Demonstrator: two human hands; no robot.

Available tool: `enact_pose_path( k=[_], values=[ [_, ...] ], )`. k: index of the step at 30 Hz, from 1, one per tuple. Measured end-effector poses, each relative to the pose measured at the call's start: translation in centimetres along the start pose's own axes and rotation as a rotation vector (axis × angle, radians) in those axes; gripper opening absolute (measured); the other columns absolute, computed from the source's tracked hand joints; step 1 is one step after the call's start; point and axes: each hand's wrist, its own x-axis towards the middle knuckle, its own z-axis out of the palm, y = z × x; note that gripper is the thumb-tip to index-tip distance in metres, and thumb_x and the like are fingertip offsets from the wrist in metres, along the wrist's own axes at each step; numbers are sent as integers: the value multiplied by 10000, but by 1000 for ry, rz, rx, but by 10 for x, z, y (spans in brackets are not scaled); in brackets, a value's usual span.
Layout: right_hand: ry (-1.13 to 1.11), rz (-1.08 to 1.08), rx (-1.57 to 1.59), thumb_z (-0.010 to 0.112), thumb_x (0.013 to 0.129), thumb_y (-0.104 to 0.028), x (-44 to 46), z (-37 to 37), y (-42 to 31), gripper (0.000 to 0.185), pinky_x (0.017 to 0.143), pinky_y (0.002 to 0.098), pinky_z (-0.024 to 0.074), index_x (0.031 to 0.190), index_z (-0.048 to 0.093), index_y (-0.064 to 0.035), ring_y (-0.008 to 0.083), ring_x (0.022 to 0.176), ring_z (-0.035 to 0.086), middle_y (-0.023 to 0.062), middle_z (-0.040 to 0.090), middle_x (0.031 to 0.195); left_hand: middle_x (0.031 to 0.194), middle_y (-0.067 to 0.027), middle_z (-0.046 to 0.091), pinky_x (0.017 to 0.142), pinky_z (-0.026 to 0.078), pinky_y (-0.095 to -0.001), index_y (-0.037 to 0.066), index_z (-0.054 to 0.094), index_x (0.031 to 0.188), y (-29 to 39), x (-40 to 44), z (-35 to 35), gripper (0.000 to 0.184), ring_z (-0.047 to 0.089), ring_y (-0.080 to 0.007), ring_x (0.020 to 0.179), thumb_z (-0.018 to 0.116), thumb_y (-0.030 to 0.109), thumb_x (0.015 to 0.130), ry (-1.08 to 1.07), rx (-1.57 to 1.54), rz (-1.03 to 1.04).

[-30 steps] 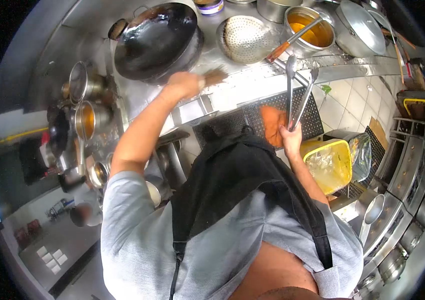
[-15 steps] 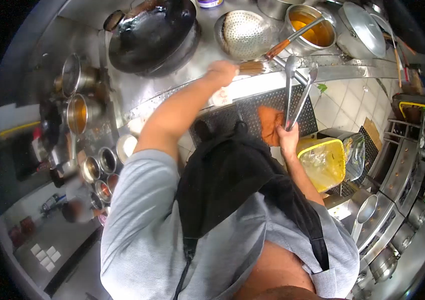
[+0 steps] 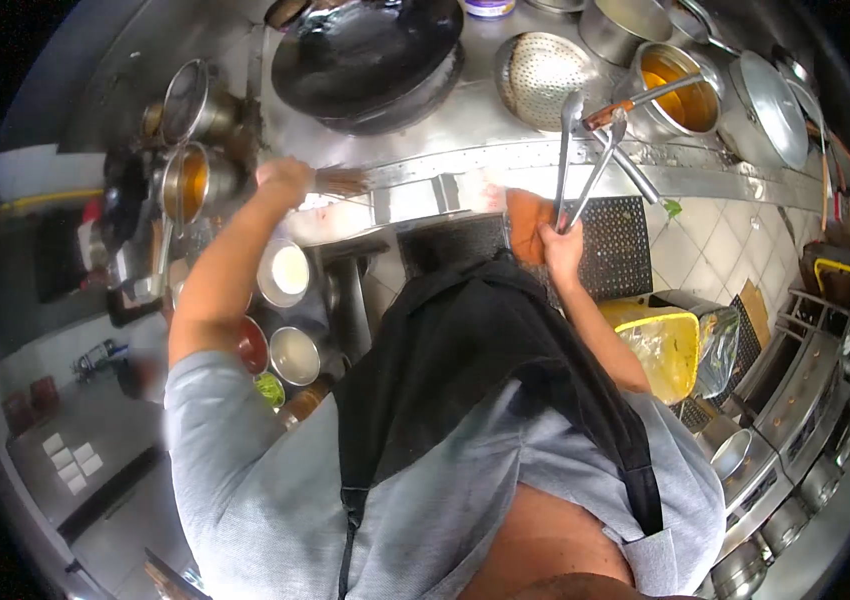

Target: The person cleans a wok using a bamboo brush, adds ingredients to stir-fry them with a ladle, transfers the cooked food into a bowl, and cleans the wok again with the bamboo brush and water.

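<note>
My left hand (image 3: 285, 183) is closed round the end of a bamboo wok brush (image 3: 343, 181), its bristles pointing right over the front edge of the steel counter (image 3: 425, 155). My right hand (image 3: 563, 245) grips metal tongs (image 3: 590, 175), their arms apart and pointing up towards the stove. An orange-brown cloth (image 3: 529, 225) hangs beside the right fingers; whether they pinch it too is hidden. Ahead lies a black wok (image 3: 370, 60). A perforated strainer (image 3: 545, 80) sits right of it. A ladle with a wooden handle (image 3: 645, 98) rests across a pot of orange liquid (image 3: 713, 105).
Several bowls stand on the left, one with white contents (image 3: 291, 270). Behind them is another pot of orange liquid (image 3: 195, 185). A yellow-rimmed bin (image 3: 685, 355) stands at lower right, near a black perforated mat (image 3: 615, 245). A lidded pot (image 3: 770, 110) sits at far right.
My left hand has swept left along the counter edge with the wok brush. My right hand has shifted slightly up and left with the tongs, the cloth moving along. The view has turned left.
</note>
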Motion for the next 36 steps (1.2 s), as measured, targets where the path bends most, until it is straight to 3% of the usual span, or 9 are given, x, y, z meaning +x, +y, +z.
enact_pose_path(
  k=[2, 7, 11, 14, 17, 24, 28, 31, 36],
  values=[
    [53, -27, -29, 806, 774, -162, 7, 29, -15, 367, 653, 354, 473, 883, 469, -66, 169, 666, 515, 46, 527, 729, 1158, -126, 692, 867, 574, -451, 221, 662, 1251, -16, -20, -9, 354, 672, -303, 1099, 541, 145, 927, 55, 14, -6],
    [189, -111, -182, 798, 753, -174, 10, 89, -21, 374, 693, 460, 499, 907, 482, -46, 368, 691, 635, 160, 619, 737, 1192, -138, 621, 859, 574, -440, 348, 577, 1380, 11, -16, -13, 536, 664, -336, 1054, 561, 111, 899, 384, -202, 39],
    [88, -140, -335, 787, 750, -174, 15, 114, -22, 368, 714, 487, 506, 923, 498, -26, 418, 740, 653, 195, 643, 757, 1176, -128, 620, 843, 569, -442, 391, 580, 1368, -12, -4, 30, 550, 656, -332, 1066, 566, 114, 894, 260, -189, 66],
    [48, -125, -441, 778, 758, -189, 20, 128, -8, 369, 727, 502, 514, 935, 507, -12, 444, 771, 664, 220, 657, 775, 1215, -178, 626, 879, 540, -457, 137, 683, 1201, -64, -15, 63, 322, 637, -353, 1115, 487, 248, 970, 131, -228, -82],
    [56, -61, -468, 799, 763, -277, 30, 131, -4, 403, 734, 509, 511, 928, 543, -13, 444, 787, 667, 217, 673, 801, 1216, -181, 627, 881, 542, -477, 58, 671, 1213, -109, -37, 72, 359, 629, -369, 1131, 501, 244, 957, 56, -64, -124],
    [139, -75, -447, 786, 780, -255, 27, 148, -23, 380, 743, 495, 515, 903, 494, -44, 433, 759, 668, 200, 664, 767, 1191, -155, 640, 903, 542, -440, 274, 667, 1266, -92, -16, 67, 384, 640, -354, 1101, 562, 185, 907, 300, -310, -3],
    [104, -82, -582, 759, 774, -249, 28, 150, -11, 361, 757, 498, 511, 918, 501, -44, 442, 778, 664, 208, 664, 782, 1218, -177, 633, 921, 546, -465, 331, 619, 1352, -117, 6, 112, 494, 661, -353, 1083, 545, 141, 903, 96, -415, -159],
    [133, -79, -553, 745, 769, -262, 25, 142, -21, 378, 770, 516, 509, 945, 496, -38, 473, 803, 659, 235, 664, 795, 1191, -177, 673, 942, 536, -429, 182, 642, 1304, -156, -25, 97, 376, 638, -347, 1141, 507, 236, 957, 17, -213, -77],
    [98, -107, -585, 753, 792, -267, 14, 144, -28, 388, 776, 531, 503, 942, 493, -21, 487, 831, 657, 280, 659, 822, 1183, -199, 680, 928, 537, -497, 139, 634, 1302, -156, -46, 76, 410, 649, -368, 1122, 413, 260, 978, 174, -427, -195]
  ],
)
